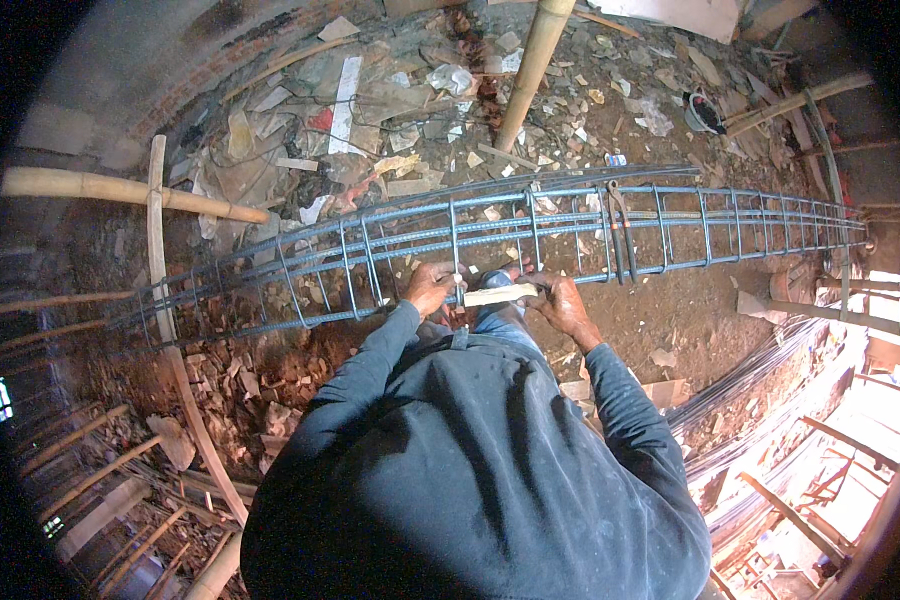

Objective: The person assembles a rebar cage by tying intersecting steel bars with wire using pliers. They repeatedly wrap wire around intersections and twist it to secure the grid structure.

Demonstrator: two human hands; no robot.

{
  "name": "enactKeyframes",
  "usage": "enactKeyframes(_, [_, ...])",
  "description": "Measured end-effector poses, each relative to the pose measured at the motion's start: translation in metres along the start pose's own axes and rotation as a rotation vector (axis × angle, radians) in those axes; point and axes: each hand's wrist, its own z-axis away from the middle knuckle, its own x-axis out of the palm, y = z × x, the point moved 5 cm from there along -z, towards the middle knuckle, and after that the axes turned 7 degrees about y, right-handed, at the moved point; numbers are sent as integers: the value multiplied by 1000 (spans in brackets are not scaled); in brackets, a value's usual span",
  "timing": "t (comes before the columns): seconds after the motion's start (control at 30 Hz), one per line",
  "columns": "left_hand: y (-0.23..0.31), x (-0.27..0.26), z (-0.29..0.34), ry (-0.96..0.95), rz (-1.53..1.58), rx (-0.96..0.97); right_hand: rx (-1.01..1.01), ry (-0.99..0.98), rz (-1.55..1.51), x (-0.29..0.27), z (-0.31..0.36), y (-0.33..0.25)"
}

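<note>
Debris-littered ground (pixel 685 325) forms the setting, thick with broken fragments across the upper middle of the frame and showing barer brown earth right of centre. Bamboo poles (pixel 532 78) enter at the upper middle and left edge; thin rods (pixel 740 390) lie at the lower right. Across the middle runs a long steel cage (pixel 534 232) of bars and rectangular ties, with dark-handled pincers (pixel 628 240) on it right of centre. Both dark-sleeved forearms (pixel 370 350) reach upward from the lower half, converging at the cage's near side. The right grip (pixel 562 302) is closed on the right end of a pale strip (pixel 500 294), held nearly level just below the frame's centre. The left grip (pixel 430 288), fingers bent, lies beside the strip's left end; whether it grasps anything cannot be told at this scale.
</note>
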Motion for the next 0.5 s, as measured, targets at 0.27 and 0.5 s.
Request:
enactKeyframes(0.27, [-7,-2,-3,12,46,-22,-1,-18,30,-2,-3,-9])
enactKeyframes(0.5, [-10,-1,-5,-22,139,-59,-38,135,-23,-41,-46,-41])
